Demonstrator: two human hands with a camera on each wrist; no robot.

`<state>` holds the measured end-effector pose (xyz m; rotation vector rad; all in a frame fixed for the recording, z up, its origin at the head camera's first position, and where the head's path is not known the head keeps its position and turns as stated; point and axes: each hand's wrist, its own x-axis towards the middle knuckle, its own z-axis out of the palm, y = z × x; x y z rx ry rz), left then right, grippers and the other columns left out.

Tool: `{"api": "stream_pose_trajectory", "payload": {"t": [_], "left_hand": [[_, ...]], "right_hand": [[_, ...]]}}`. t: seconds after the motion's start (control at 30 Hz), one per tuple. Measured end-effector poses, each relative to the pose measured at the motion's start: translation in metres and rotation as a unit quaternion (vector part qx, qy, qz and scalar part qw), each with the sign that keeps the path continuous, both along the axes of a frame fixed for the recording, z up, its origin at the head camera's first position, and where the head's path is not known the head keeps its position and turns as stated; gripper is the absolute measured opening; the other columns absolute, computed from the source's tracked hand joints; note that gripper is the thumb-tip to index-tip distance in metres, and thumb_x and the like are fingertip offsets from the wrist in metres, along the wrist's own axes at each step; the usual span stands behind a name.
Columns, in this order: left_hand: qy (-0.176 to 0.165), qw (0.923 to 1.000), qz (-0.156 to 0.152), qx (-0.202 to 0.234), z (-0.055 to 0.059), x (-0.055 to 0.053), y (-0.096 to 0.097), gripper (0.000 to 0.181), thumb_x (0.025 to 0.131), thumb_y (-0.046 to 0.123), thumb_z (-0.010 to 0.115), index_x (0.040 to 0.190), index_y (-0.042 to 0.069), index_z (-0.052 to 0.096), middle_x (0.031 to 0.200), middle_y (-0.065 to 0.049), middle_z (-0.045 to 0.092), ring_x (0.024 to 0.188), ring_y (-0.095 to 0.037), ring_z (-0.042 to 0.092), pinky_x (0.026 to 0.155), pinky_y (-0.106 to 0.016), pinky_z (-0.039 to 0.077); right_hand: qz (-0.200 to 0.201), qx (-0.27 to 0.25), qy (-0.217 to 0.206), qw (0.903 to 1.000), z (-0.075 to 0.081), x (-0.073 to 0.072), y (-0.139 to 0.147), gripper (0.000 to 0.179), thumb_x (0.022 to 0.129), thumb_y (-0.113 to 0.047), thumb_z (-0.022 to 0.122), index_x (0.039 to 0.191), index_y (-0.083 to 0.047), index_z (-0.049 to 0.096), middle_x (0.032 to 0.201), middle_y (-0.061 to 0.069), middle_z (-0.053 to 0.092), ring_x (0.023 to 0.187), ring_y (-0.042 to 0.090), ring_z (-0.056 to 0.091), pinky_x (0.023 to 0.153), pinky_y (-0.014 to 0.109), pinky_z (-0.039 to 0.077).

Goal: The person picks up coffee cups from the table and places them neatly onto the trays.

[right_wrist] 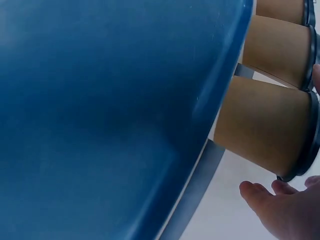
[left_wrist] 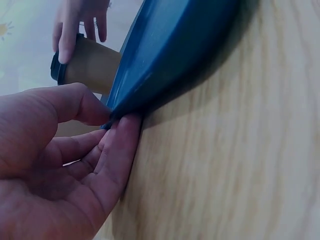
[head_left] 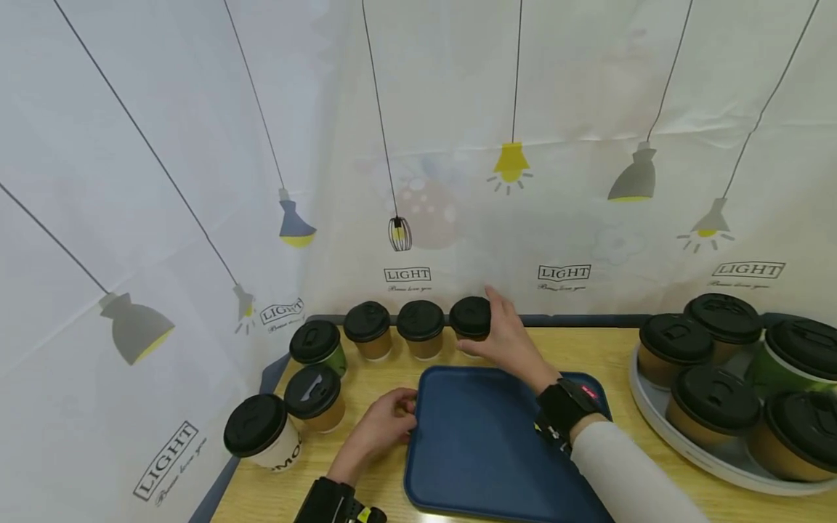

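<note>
A dark blue tray (head_left: 497,443) lies on the wooden table. My left hand (head_left: 382,425) pinches its left rim between thumb and fingers, as the left wrist view of that hand (left_wrist: 65,155) shows. Beyond the tray's far edge stands a brown paper cup with a black lid (head_left: 471,316). My right hand (head_left: 513,341) is spread around this cup, the thumb near its front. In the right wrist view, fingertips of that hand (right_wrist: 290,210) sit just off the cup (right_wrist: 260,130), close to its lid. The left wrist view shows a right finger touching the lid.
Several lidded cups line the back and left, among them a brown one (head_left: 421,330), a green one (head_left: 318,345) and a white printed one (head_left: 264,436). At right, a round grey tray (head_left: 654,418) bears several more cups. A lamp-printed sheet (head_left: 458,181) hangs behind.
</note>
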<state>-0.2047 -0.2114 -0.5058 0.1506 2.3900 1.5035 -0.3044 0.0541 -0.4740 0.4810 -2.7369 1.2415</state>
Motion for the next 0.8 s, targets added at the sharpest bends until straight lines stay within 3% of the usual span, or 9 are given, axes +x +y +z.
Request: {"api": "stream_pose_trajectory", "payload": {"t": [0.2, 0.5, 0.8], "left_hand": [[-0.007, 1.0000, 0.002, -0.001, 0.001, 0.000, 0.001, 0.052, 0.091, 0.000, 0.061, 0.142, -0.006, 0.054, 0.104, -0.010, 0.055, 0.082, -0.017, 0.061, 0.066, -0.037, 0.058], [-0.005, 1.0000, 0.004, 0.007, 0.001, 0.001, 0.002, 0.051, 0.091, -0.001, 0.061, 0.141, -0.007, 0.054, 0.103, -0.010, 0.055, 0.080, -0.017, 0.060, 0.065, -0.037, 0.058], [-0.015, 0.9999, 0.005, 0.005, 0.003, 0.001, 0.002, 0.052, 0.091, -0.002, 0.061, 0.141, -0.008, 0.053, 0.104, -0.010, 0.054, 0.082, -0.017, 0.059, 0.066, -0.036, 0.057]], "right_hand": [[-0.006, -0.005, -0.017, 0.9998, -0.005, -0.006, -0.008, 0.115, 0.085, -0.037, 0.087, 0.166, -0.009, 0.010, 0.160, 0.030, 0.025, 0.141, 0.049, 0.041, 0.107, 0.062, 0.043], [-0.010, -0.003, -0.015, 0.9998, -0.003, -0.008, -0.007, 0.097, 0.088, -0.027, 0.084, 0.162, -0.006, 0.023, 0.146, 0.033, 0.035, 0.130, 0.049, 0.050, 0.102, 0.061, 0.047], [-0.018, -0.019, -0.008, 0.9996, 0.009, 0.001, 0.014, 0.097, 0.087, -0.028, 0.084, 0.161, -0.006, 0.025, 0.144, 0.031, 0.038, 0.128, 0.048, 0.050, 0.102, 0.061, 0.046]]}}
